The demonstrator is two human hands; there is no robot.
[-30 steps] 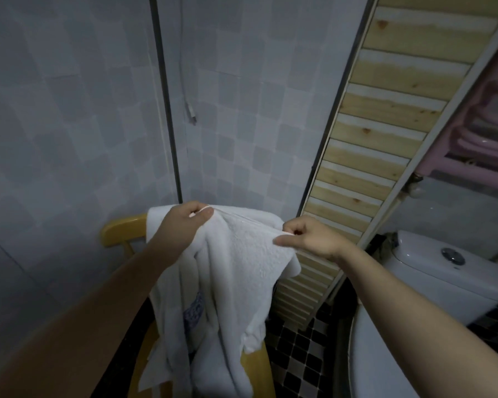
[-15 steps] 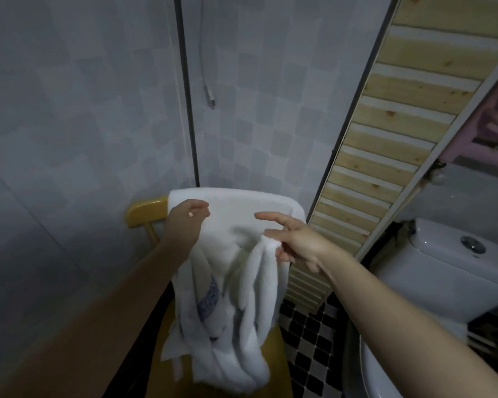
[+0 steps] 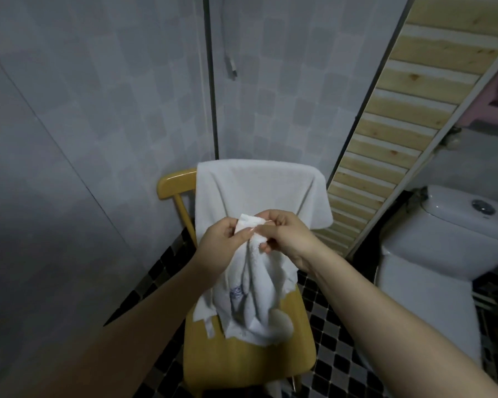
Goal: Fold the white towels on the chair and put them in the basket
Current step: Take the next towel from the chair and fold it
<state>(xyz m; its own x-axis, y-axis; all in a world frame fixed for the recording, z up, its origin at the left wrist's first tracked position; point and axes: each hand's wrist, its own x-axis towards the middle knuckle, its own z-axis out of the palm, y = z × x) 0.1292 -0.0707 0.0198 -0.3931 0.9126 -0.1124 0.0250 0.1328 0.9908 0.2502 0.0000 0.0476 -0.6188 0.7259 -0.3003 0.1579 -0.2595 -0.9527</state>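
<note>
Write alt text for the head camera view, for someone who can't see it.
Two bare hands, the left hand and right hand, pinch the top corner of a white towel that hangs bunched over a yellow wooden chair. A second white towel drapes the chair's backrest, with a toilet on the right.

Bare left hand [image 3: 222, 242] and right hand [image 3: 288, 239] meet at centre, fingers pinched closed, forearms extended forward.

No legible text; blue mark on held towel [image 3: 250, 294] unreadable.
</note>
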